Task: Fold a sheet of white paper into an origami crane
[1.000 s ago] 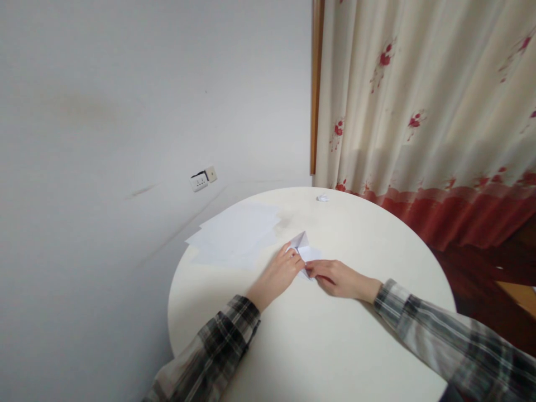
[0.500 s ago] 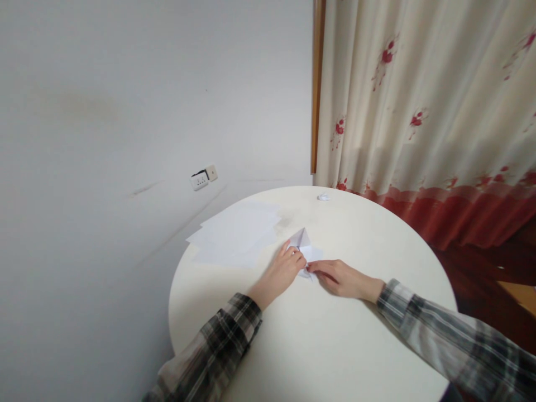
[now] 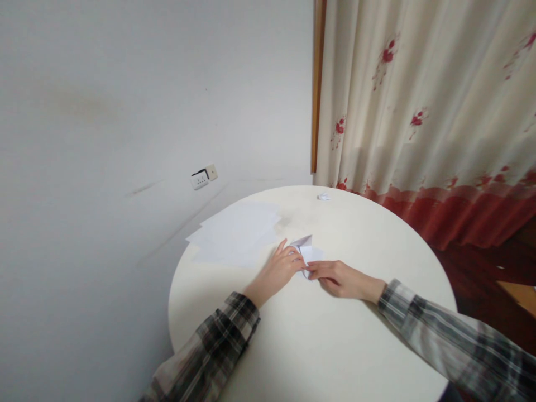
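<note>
A small sheet of white paper (image 3: 309, 252), partly folded, lies on the round white table (image 3: 335, 340) between my hands. Its far flap stands up at an angle and looks shaded. From the left, my left hand (image 3: 280, 269) presses its fingertips on the paper's left side, the index finger lifted a little. My right hand (image 3: 340, 278) pinches the paper's near right edge between thumb and fingers. The fold under the fingertips is partly hidden.
Several loose white sheets (image 3: 238, 231) lie spread at the table's left, near the wall (image 3: 104, 139). A small folded or crumpled paper piece (image 3: 324, 196) rests by the far edge. Beyond the table hangs a flowered curtain (image 3: 419, 84); a socket (image 3: 200, 180) is on the wall.
The paper's standing far flap has tipped lower and to the right. My left hand has shifted slightly, its index finger raised more. The right hand stays almost in place.
</note>
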Demonstrator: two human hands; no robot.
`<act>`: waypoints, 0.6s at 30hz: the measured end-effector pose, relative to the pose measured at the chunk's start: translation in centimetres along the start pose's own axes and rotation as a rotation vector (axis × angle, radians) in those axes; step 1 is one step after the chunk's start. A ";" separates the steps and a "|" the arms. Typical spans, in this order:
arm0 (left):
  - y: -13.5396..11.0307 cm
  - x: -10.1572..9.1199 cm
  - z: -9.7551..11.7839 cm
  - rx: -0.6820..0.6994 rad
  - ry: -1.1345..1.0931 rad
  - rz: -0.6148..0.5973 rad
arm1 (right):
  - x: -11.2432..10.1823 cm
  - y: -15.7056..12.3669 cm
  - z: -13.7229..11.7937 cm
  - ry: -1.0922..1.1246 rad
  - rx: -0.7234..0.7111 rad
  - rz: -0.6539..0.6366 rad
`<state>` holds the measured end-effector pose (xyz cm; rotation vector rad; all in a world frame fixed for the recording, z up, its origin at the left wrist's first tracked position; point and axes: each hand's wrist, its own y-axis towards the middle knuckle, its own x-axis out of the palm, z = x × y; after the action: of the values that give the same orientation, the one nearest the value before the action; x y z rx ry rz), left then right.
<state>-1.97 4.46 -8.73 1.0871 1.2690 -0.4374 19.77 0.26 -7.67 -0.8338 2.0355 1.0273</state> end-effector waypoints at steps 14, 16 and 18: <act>0.4 -0.5 0.9 -0.182 -0.148 -0.037 | -0.2 0.2 -0.5 0.032 0.020 -0.005; 0.4 -0.3 0.9 -0.176 -0.123 -0.045 | -0.2 0.2 -0.6 0.027 0.028 -0.011; 0.4 -0.1 0.8 -0.164 -0.100 -0.043 | -0.2 0.2 -0.6 0.015 0.043 -0.018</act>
<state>-1.21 3.94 -8.58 0.8910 1.2199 -0.4078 19.60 -0.15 -7.13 -0.8378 2.0515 0.9665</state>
